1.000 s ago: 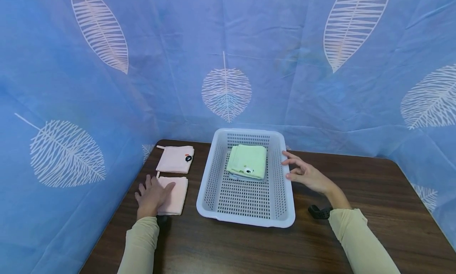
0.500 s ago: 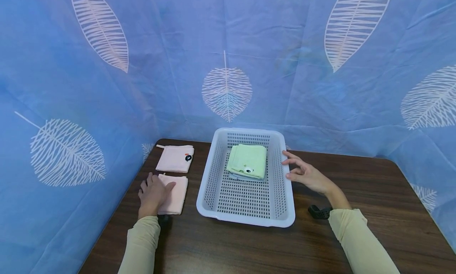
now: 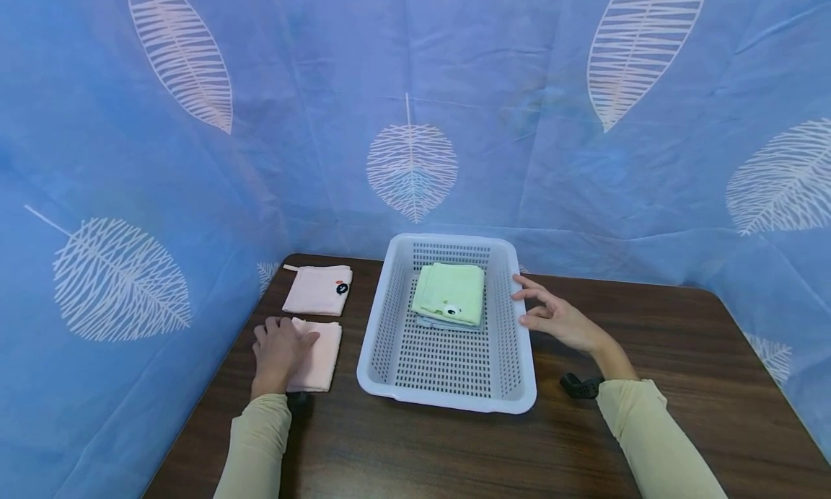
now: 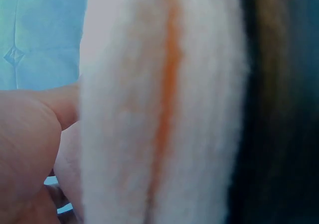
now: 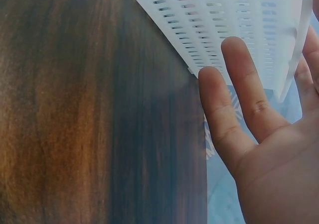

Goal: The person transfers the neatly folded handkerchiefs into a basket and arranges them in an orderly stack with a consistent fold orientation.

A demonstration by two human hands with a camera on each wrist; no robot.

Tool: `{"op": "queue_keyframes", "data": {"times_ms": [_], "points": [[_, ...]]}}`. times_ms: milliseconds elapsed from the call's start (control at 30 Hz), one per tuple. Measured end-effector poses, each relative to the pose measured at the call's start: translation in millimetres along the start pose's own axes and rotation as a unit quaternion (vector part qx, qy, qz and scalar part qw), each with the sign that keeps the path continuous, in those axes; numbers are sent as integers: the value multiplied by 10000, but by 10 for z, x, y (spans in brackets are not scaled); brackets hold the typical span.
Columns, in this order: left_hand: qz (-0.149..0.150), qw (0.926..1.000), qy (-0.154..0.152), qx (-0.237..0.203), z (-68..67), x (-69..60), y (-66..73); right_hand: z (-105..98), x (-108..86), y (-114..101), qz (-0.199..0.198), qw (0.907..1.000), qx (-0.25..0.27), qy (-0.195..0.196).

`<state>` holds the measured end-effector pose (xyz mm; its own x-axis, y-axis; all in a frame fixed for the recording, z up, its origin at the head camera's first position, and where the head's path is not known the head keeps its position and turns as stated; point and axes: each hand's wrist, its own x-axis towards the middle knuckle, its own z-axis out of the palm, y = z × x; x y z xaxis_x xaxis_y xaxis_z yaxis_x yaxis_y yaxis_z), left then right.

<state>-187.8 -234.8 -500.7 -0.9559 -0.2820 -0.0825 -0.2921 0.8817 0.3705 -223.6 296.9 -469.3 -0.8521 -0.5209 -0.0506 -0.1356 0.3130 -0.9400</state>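
My left hand (image 3: 279,351) lies over the left side of a folded pink towel (image 3: 321,358), with the thumb on top and the fingers bent at its left edge. The layered edge of this towel (image 4: 164,104) fills the left wrist view, blurred, and hides part of the hand. My right hand (image 3: 565,322) touches the right rim of a white plastic basket (image 3: 448,409) with relaxed fingertips. In the right wrist view two fairly straight fingers (image 5: 244,79) lie beside its slotted outer wall. Inside the basket a folded green towel (image 3: 451,290) sits on a bluish one.
Behind the left hand lies another folded pink towel (image 3: 318,290) with a dark round motif. The brown wooden table (image 3: 415,456) meets blue leaf-print cloth (image 3: 324,124) at the back and left. A black strap (image 3: 580,386) shows by the right wrist.
My left hand's spread fingers have drawn in toward the pink towel's left edge. The right hand and the basket stay where they were.
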Motion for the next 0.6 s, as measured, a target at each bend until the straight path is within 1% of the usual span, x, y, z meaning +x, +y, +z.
{"op": "queue_keyframes", "data": {"times_ms": [100, 333, 433, 600], "points": [[22, 9999, 116, 33, -7, 0, 5, 0, 13, 2, 22, 10000, -18, -14], [105, 9998, 42, 151, -13, 20, -9, 3, -2, 5, -87, 9999, 132, -61], [97, 9999, 13, -29, -24, 17, -11, 3, -4, -6, -125, 9998, 167, -67], [-43, 9990, -20, -436, -46, 2, 2, 7, -1, -17, -114, 9997, 195, -72]]}}
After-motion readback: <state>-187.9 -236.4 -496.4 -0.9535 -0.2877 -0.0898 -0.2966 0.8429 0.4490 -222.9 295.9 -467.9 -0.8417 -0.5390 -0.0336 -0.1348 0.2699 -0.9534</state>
